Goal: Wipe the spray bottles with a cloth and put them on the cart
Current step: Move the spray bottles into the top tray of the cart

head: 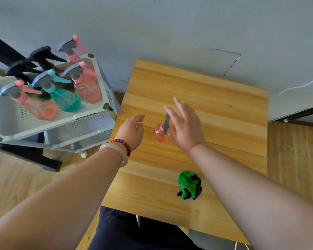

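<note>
Hands frame the one pink spray bottle (161, 134) on the bench (215, 105); it stands upright near the middle of the frame, its grey trigger head pointing toward the top of the frame. Our left hand (132, 130) hovers just to the bottle's left, fingers (140, 117) loosely curled and slightly apart, holding nothing and clear of the bottle. Our right hand (186, 127) is at the bottle's right, fingers (181, 107) straight and spread wide; its thumb side sits right against the bottle, and we cannot tell whether it touches. On the left wrist we wear a red bead bracelet (122, 143) and a pale bangle (116, 152). The green cloth (189, 184), crumpled and dark at its edges, lies on the bench in the lower middle of the frame, just beside the right forearm and well apart from the bottle, with neither hand on it. In the upper left of the frame stands the cart (90, 121), just beside the bench's left edge. Its top tray holds three pink bottles (87, 87), a teal bottle (65, 100) among them, and two black-headed bottles (43, 56) at the back, all standing. Wooden floor (296, 150) shows around the bench, and a grey wall (170, 24) fills the top of the frame.
</note>
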### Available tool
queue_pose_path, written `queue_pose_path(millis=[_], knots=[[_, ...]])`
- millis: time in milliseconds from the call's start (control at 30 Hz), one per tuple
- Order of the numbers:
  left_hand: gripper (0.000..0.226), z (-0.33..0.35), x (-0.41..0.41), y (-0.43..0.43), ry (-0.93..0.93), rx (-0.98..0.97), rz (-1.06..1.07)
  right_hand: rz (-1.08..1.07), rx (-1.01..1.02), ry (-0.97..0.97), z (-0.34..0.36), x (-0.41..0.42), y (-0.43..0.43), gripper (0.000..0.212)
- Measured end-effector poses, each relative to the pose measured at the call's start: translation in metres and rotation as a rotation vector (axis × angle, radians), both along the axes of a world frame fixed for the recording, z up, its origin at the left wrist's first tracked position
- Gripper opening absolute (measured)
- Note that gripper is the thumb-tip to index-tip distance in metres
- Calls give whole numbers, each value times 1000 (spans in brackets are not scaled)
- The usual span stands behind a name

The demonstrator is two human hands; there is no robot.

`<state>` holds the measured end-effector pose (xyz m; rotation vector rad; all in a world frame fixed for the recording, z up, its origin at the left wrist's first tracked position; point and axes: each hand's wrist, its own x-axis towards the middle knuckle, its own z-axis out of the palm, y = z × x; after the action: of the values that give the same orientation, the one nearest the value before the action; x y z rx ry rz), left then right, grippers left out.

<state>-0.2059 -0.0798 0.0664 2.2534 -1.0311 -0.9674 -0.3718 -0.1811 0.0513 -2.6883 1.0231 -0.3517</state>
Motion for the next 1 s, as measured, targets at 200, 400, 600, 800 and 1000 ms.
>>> queue_pose_path(millis=[200,400,600,800,1000], knots=[[40,-4,-2,11,30,22,4,194,-117,108,3,17,-17,19],[40,1,-2,11,6,-3,-25,8,172,180,6,30,-3,22],[49,10,1,5,-49,-54,-142,-144,215,103,9,14,10,65],[51,13,-10,-21,-184,23,-448,-327,317,186,9,-5,22,76],[25,6,-7,-20,-168,5,-410,-337,328,261,9,-3,35,70]])
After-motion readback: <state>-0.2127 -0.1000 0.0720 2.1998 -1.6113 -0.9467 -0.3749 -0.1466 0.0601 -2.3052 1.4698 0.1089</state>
